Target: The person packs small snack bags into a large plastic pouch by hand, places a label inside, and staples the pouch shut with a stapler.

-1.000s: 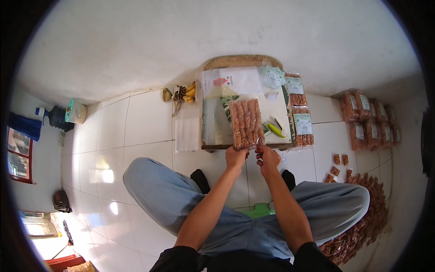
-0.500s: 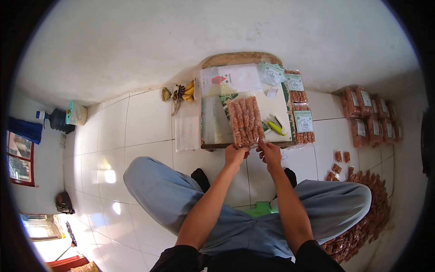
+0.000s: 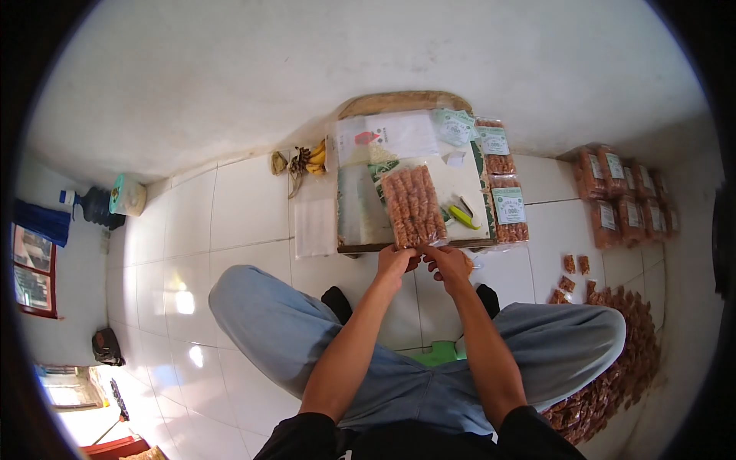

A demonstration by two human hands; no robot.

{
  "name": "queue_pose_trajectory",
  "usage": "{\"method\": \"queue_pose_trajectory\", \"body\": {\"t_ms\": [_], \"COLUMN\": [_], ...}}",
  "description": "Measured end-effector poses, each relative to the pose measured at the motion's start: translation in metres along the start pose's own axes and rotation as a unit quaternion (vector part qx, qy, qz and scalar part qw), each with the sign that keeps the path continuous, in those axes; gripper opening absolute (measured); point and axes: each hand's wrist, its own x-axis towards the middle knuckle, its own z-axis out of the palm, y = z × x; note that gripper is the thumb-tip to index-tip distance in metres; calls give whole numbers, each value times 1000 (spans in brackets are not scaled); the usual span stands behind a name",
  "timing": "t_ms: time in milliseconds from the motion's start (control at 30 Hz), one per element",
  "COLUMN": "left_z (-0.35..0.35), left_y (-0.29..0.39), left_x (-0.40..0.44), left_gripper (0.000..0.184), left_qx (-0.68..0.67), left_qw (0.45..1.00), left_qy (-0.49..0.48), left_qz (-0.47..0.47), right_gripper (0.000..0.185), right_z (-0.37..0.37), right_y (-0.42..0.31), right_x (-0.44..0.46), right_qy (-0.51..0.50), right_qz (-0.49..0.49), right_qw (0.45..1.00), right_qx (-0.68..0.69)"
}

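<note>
A clear plastic bag of reddish-brown snack packs (image 3: 414, 205) lies tilted on the low table (image 3: 468, 184), its near end reaching over the front edge. My left hand (image 3: 395, 262) pinches the near left part of the bag's end. My right hand (image 3: 451, 264) is closed at the same end, thumb and fingers together on the plastic, close beside my left. A green-handled cutter or knife (image 3: 464, 217) rests on the table right of the bag. Green-and-white printed labels (image 3: 455, 126) lie at the table's far right corner.
Labelled filled bags (image 3: 509, 211) lie along the table's right side, with more stacked bags (image 3: 630, 218) by the wall. Small loose packs (image 3: 613, 368) form a heap beside my right knee. Clear plastic sleeves (image 3: 315, 222) and bananas (image 3: 316, 159) are at the left.
My right hand has shifted slightly left and down, closer to my left hand at the bag's end. The bag stays in nearly the same place.
</note>
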Motion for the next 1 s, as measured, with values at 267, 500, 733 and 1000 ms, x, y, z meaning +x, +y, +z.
{"method": "queue_pose_trajectory", "body": {"t_ms": [267,500,733,1000], "left_z": [-2,-19,-37,-35], "left_y": [-4,-8,5,-2], "left_x": [0,3,7,20], "left_gripper": [16,26,33,32], "left_qx": [-36,-98,-93,-107], "left_qw": [999,986,963,972], "left_qy": [-16,-128,-239,-156], "left_qz": [1,-44,-86,-141], "right_gripper": [15,13,19,18], "right_z": [10,9,0,6], "right_y": [28,35,42,47], "right_x": [24,26,34,31], "right_qy": [48,68,29,12], "right_qz": [-4,-32,-68,-46], "right_qw": [977,969,977,976], "right_qx": [206,237,200,215]}}
